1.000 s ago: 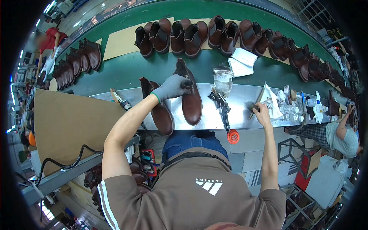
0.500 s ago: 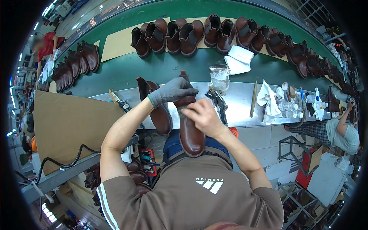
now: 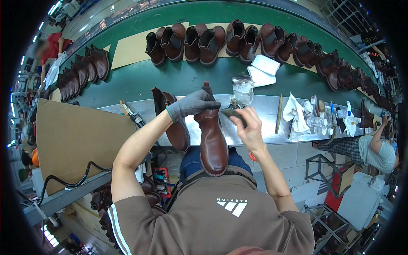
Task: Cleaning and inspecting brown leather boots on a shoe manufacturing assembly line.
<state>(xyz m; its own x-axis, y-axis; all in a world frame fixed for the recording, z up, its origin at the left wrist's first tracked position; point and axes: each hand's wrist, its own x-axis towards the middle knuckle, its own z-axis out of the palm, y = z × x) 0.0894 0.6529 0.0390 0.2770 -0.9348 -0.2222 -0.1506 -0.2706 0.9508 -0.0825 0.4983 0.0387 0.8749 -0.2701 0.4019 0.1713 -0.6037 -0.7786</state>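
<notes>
A brown leather boot (image 3: pixel 213 146) points its toe toward me, in front of my waist. My left hand (image 3: pixel 192 105), in a grey glove, is closed on the top of its shaft. Just right of the boot, bare and apart from it, my right hand (image 3: pixel 250 131) pinches a dark, flat, greyish pad (image 3: pixel 232 114); its exact kind is unclear. Another brown boot (image 3: pixel 177 137) leans at the bench edge, its upper part partly covered by my left wrist and glove.
Several brown boots (image 3: pixel 210 44) line the green bench (image 3: pixel 140 83). Beyond my right hand stand a clear plastic container (image 3: pixel 243 91) and folded white papers (image 3: pixel 262 70). Bottles (image 3: pixel 316 122) and a white cloth (image 3: pixel 295 114) lie rightward. A cardboard sheet (image 3: pixel 80 144) stands left. Another person (image 3: pixel 376 148) works far right.
My right hand has moved off the boot to the right, and the dark pad in its fingers now shows. My left hand keeps its hold on the shaft.
</notes>
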